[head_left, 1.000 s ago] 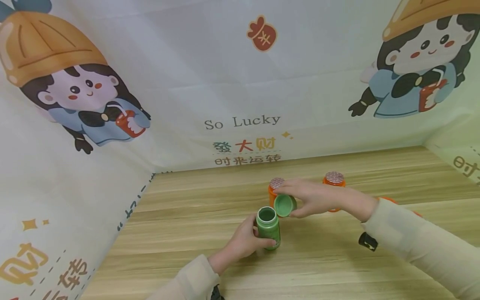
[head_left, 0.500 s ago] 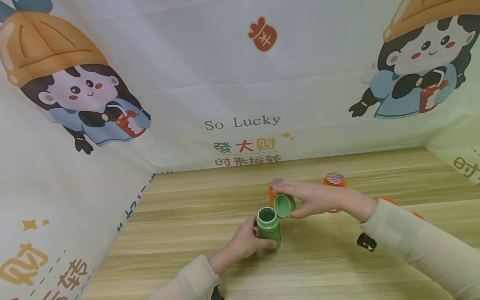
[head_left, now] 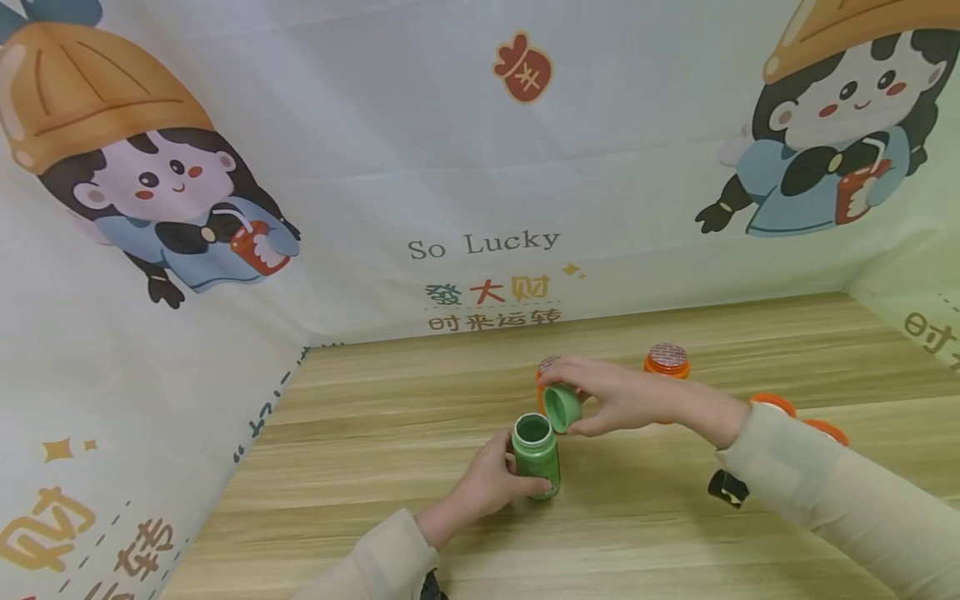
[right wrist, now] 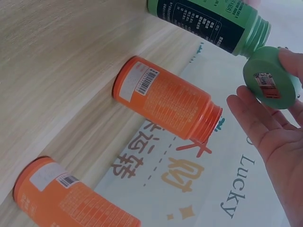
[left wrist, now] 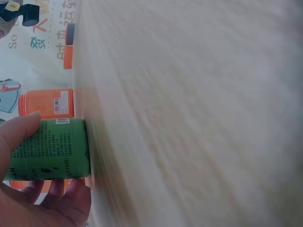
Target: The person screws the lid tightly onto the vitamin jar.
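Note:
My left hand (head_left: 487,479) grips an upright green bottle (head_left: 537,471) on the table, thumb on one side and fingers round the other. The bottle's mouth is uncovered, and its dark inside shows in the head view. Just right of that mouth, my right hand (head_left: 622,393) holds a green cap (head_left: 564,408) between thumb and fingers. This cap (right wrist: 270,78) is tilted on its side, its hollow facing the bottle and its edge right at the threaded neck in the right wrist view. An orange bottle (right wrist: 165,99) stands close behind, partly hidden by my right hand in the head view.
A second orange bottle (head_left: 666,365) with a brick-patterned top stands farther right, behind my right forearm. Two orange round lids (head_left: 774,404) lie on the table, partly covered by the sleeve. A printed white cloth (head_left: 360,250) rises along the table's back and left edges.
My right hand has shifted slightly left and turned the cap more onto its side. The orange lids beside the sleeve show more. My left hand and the green bottle have stayed in place.

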{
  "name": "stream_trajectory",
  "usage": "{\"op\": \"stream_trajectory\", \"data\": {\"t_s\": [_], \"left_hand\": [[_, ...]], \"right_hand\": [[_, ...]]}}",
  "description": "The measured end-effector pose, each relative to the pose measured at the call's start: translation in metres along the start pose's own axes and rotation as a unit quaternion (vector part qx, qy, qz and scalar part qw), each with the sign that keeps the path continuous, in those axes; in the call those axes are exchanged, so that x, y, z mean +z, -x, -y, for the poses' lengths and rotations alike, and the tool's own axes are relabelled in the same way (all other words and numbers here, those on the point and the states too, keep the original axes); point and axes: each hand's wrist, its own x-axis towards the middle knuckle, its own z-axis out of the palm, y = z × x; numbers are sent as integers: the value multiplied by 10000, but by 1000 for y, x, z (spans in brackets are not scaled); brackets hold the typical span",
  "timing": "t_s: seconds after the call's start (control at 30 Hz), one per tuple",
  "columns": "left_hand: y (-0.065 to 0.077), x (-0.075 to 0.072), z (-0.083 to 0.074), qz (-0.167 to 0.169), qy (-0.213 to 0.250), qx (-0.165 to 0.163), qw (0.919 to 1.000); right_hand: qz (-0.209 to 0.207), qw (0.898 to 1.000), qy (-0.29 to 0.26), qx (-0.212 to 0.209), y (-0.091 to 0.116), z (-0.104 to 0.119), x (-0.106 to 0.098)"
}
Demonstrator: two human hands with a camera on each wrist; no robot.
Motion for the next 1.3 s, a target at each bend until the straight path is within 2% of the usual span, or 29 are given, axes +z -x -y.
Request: {"op": "stream_trajectory", "data": {"t_s": [0.23, 0.63, 1.03, 1.3], "left_hand": [[-1, -1, 1, -16, 7, -47, 10000], [-1, -1, 6, -32, 113, -73, 9999], [-2, -2, 4, 109, 57, -140, 9998], [-2, -3, 4, 264, 205, -168, 9993]], "right_hand": [[-123, 9993, 9, -354, -3, 0, 1], [-62, 9998, 70, 159, -10, 8, 1], [-152, 9984, 530, -116, -15, 10, 5], [127, 9950, 974, -152, -20, 15, 5]]}}
